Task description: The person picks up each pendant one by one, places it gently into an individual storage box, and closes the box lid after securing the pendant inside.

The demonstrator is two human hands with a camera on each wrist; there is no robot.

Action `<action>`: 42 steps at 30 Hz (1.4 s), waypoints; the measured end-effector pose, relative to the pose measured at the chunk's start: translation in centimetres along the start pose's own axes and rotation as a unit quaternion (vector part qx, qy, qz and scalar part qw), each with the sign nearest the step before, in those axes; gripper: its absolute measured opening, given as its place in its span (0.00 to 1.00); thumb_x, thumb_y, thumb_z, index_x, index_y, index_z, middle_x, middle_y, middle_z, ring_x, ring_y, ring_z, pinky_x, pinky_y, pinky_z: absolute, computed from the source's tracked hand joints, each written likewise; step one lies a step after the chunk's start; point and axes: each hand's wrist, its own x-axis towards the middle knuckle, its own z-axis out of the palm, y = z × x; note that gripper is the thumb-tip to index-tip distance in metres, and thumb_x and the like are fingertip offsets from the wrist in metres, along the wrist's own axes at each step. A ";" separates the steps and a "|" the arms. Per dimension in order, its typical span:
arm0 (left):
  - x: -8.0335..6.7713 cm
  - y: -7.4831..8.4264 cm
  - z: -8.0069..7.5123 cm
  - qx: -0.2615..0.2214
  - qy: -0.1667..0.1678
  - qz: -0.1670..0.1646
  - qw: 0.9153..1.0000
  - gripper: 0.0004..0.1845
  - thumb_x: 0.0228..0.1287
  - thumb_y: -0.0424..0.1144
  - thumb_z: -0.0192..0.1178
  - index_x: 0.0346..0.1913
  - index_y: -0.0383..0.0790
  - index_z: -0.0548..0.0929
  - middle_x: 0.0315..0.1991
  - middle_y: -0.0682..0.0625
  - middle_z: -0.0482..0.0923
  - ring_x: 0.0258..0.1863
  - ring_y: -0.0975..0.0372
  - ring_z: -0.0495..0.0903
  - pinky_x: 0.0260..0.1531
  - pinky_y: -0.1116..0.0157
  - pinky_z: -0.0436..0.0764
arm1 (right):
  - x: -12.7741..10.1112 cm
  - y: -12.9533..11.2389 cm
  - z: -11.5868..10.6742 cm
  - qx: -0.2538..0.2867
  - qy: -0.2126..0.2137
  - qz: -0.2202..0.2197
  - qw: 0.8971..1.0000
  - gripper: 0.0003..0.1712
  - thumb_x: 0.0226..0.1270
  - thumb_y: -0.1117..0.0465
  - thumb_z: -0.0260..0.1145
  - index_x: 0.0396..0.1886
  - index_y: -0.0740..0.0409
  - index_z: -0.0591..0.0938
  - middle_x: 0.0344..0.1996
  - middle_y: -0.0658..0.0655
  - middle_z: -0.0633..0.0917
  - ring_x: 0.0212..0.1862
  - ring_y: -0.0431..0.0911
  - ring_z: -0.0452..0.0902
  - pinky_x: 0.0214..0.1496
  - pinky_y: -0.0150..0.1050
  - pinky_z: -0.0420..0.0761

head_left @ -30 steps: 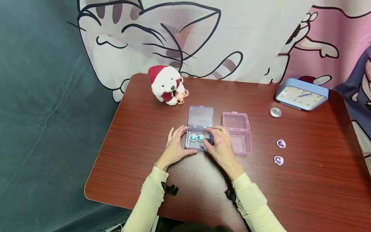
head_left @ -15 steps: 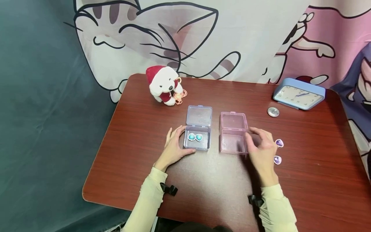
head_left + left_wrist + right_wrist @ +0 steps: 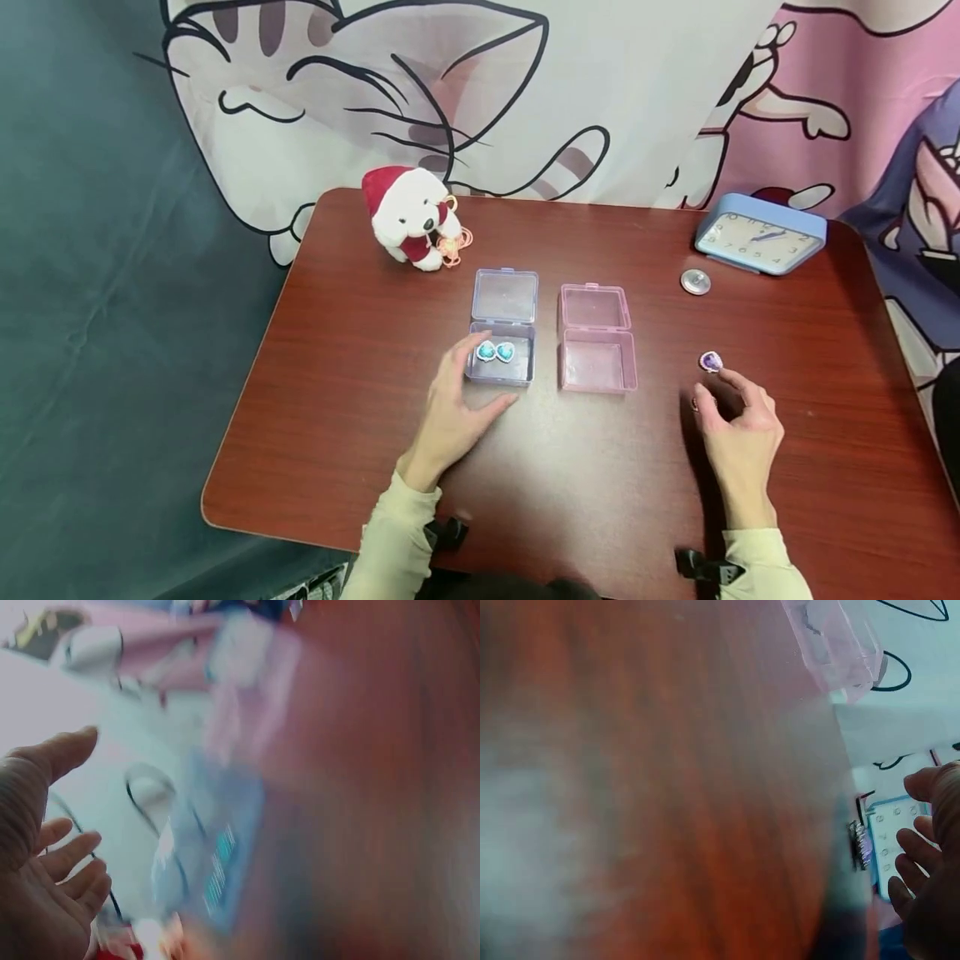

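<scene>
My left hand (image 3: 453,412) hovers at the left front corner of an open blue clear plastic box (image 3: 517,372), thumb and fingers spread with nothing between them. Two turquoise gem pieces with pale sparkly rims (image 3: 506,352) lie side by side inside. My right hand (image 3: 742,437) is at the right, thumb and forefinger apart, close by the purple gem pieces. One purple gem (image 3: 710,362) shows just beyond the forefinger; the nearer one is mostly hidden by the thumb. Fingers of the right hand (image 3: 919,855) look loosely bent and hold nothing in the right wrist view.
An open pink clear box (image 3: 598,362) stands right of the blue one. Toward the back are a small silvery disc (image 3: 695,282), a blue clock (image 3: 761,235) and a white plush bear in a red hat (image 3: 408,218). A cat-print curtain (image 3: 525,100) hangs behind the table.
My right hand has left the blue box, passed the pink box and reached the purple gems. The left hand has let go of the blue box and drawn back slightly.
</scene>
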 end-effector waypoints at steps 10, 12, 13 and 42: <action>1.5 3.2 6.3 -0.056 -0.115 0.003 0.992 0.56 0.63 0.46 0.77 0.86 0.48 0.52 0.83 0.46 0.58 0.82 0.59 0.57 0.79 0.53 0.61 | -1.9 1.4 0.1 -0.030 -0.030 0.022 0.999 0.30 0.51 0.64 0.84 0.56 0.63 0.87 0.48 0.68 0.88 0.48 0.59 0.76 0.46 0.32 0.63; 1.6 3.0 7.5 -0.056 -0.118 -0.006 0.991 0.59 0.63 0.46 0.77 0.86 0.45 0.48 0.85 0.44 0.52 0.83 0.59 0.52 0.80 0.54 0.58 | -2.1 1.6 0.2 -0.030 -0.030 0.019 0.999 0.31 0.51 0.64 0.84 0.57 0.64 0.87 0.50 0.68 0.87 0.51 0.62 0.76 0.48 0.36 0.64; 1.7 2.8 8.0 -0.051 -0.116 -0.008 0.992 0.60 0.62 0.45 0.77 0.86 0.43 0.46 0.86 0.43 0.50 0.84 0.59 0.50 0.81 0.54 0.56 | -2.1 1.7 0.1 -0.031 -0.032 0.017 0.999 0.32 0.51 0.64 0.85 0.57 0.64 0.86 0.50 0.68 0.87 0.52 0.64 0.76 0.48 0.38 0.64; 2.9 -0.8 11.7 0.008 -0.113 -0.070 0.991 0.56 0.60 0.44 0.79 0.83 0.39 0.54 0.74 0.39 0.68 0.71 0.52 0.70 0.73 0.54 0.71 | -2.2 2.2 -0.3 -0.021 -0.021 -0.011 1.000 0.25 0.53 0.68 0.82 0.54 0.66 0.88 0.41 0.68 0.88 0.44 0.61 0.76 0.44 0.36 0.64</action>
